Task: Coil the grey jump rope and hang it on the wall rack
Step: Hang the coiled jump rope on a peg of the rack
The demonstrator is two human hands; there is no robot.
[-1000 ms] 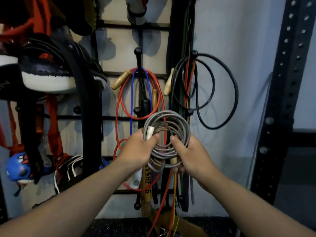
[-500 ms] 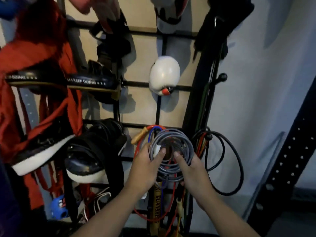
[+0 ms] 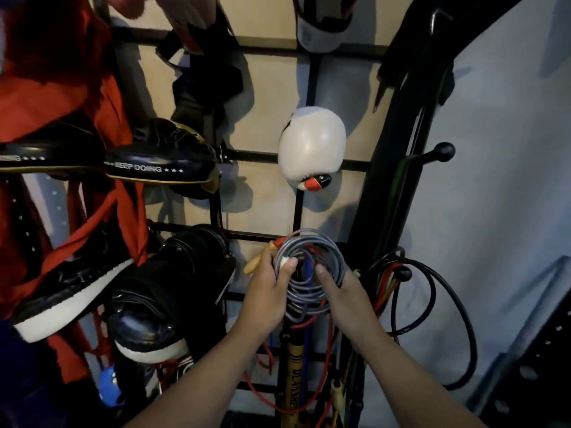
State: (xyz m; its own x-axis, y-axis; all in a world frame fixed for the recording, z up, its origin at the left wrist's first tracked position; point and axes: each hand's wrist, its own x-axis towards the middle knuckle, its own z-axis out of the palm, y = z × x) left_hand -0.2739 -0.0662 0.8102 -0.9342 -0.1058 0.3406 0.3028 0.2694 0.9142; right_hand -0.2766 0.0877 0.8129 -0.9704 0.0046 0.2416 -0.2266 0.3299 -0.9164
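The grey jump rope (image 3: 321, 247) is wound into a round coil and held up against the black wall rack (image 3: 309, 78), over a peg that is hidden behind it. My left hand (image 3: 265, 288) grips the coil's left side, thumb pressed on its white handle end. My right hand (image 3: 343, 291) holds the coil's right side, fingers hooked through the loops. Whether the coil rests on the peg cannot be told.
A white boxing glove (image 3: 312, 146) hangs above the coil. Black focus pads (image 3: 160, 162) and red straps (image 3: 31, 97) fill the left. A black rope (image 3: 445, 319) loops from a peg at right, and a free ball-tipped peg (image 3: 443, 151) sticks out higher up. Red ropes (image 3: 324, 366) dangle below.
My hands have lifted the coil higher on the rack, and my view has tilted upward, so the white glove and upper pegs show now.
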